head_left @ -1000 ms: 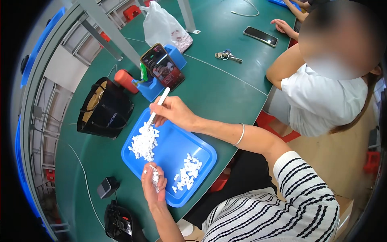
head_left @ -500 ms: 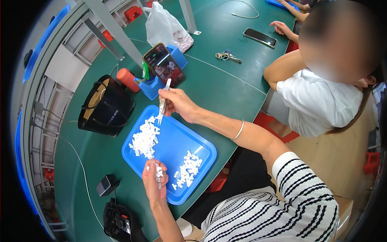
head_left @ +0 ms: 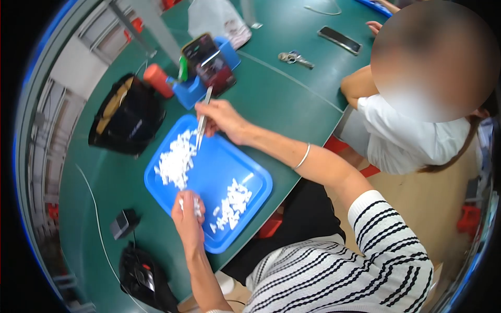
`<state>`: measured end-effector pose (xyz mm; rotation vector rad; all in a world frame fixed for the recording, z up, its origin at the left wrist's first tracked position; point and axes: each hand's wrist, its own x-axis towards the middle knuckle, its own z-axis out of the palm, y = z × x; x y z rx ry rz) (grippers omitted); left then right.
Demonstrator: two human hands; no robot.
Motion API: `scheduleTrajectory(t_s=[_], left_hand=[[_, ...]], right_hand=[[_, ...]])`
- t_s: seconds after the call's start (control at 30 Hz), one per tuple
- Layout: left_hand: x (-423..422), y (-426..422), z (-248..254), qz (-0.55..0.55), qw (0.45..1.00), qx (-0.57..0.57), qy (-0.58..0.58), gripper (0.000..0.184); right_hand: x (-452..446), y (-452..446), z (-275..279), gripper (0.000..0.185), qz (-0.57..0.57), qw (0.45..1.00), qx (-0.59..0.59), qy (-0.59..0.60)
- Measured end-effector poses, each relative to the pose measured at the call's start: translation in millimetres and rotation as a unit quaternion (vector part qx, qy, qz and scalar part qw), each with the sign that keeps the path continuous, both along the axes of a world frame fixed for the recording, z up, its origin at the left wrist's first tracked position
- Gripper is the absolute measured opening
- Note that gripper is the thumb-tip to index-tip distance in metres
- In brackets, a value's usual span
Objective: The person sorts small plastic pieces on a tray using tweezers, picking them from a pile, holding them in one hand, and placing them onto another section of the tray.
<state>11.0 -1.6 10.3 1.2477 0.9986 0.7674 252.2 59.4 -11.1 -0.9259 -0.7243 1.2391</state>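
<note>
A blue tray (head_left: pixel 209 182) holds two heaps of small white pieces. The larger heap (head_left: pixel 176 163) lies at its far left, the smaller heap (head_left: pixel 233 203) at its near right. My left hand (head_left: pixel 189 214) is curled around several white pieces at the tray's near left edge. Over the far edge, my right hand (head_left: pixel 222 119) grips metal tweezers (head_left: pixel 202 125), whose tips point down beside the larger heap. Whether anything is between the tips I cannot make out.
Beyond the tray, a phone (head_left: pixel 209 62) leans on a blue holder (head_left: pixel 189 93) beside a red bottle (head_left: pixel 158 81). A black bag (head_left: pixel 127 116) stands left. Keys (head_left: pixel 295 59) and another phone (head_left: pixel 340 40) lie near a seated person in white (head_left: pixel 412 135).
The view has shifted, so the tray and table appear higher and further left. My left hand has closed more around its pieces. The tweezers remain in my right hand near the larger heap.
</note>
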Motion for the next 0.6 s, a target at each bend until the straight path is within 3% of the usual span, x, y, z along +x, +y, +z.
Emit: scheduleTrajectory(t_s=[0.17,0.33,0.53,0.6], left_hand=[[7.0,-4.1,0.6,0.006,0.996,0.049,0.068,0.014],[11.1,-1.8,-6.3,-0.11,0.951,0.258,0.128,0.01],[21.4,-14.5,5.8,-0.205,0.877,0.366,0.235,0.029],[21.4,-13.3,0.9,-0.248,0.827,0.431,0.263,0.036]], right_hand=[[1.2,-2.3,0.9,0.034,0.021,0.999,0.007,-0.042],[-0.9,-0.8,-2.5,0.031,0.017,0.998,0.012,-0.051],[-3.3,-0.3,-4.3,0.033,0.004,0.998,0.03,-0.051],[-1.4,-1.7,-3.0,0.032,0.016,0.998,0.018,-0.051]])
